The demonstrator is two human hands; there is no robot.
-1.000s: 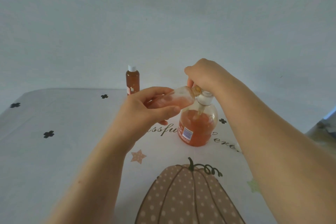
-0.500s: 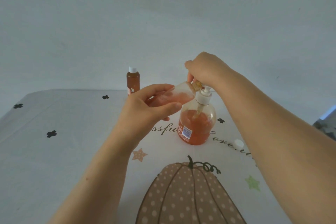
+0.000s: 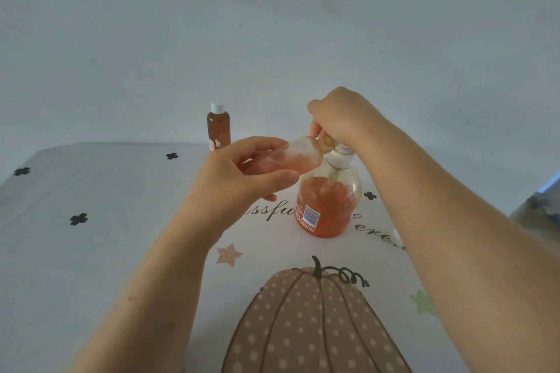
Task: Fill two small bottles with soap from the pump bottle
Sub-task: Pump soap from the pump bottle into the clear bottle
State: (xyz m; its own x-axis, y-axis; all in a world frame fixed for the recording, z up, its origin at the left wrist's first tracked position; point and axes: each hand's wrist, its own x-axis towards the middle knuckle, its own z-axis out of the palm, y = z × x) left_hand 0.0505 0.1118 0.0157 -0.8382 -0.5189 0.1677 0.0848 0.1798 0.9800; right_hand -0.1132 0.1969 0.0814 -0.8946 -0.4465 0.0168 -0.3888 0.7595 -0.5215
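On the white pumpkin-print tabletop point(image 3: 91, 251), a small clear plastic bottle point(image 3: 292, 157) is gripped on its side by the curled fingers of the left hand point(image 3: 233, 188). Just right of them, a round clear pump bottle of orange soap point(image 3: 327, 212) is stood, its pump head clasped by the curled fingers of the right hand point(image 3: 342, 118). Beyond the left fingers, a white-capped small filled bottle point(image 3: 218, 127) is stood upright.

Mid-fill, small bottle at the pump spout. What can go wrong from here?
1. The left hand holds the small clear plastic bottle tilted almost sideways, mouth at the spout; soap may miss the narrow mouth or run back out onto the pumpkin-print tablecloth.
2. The right hand grips the pump head of the round clear pump bottle of orange soap, and nothing steadies its base; an off-centre push might tip or slide it.
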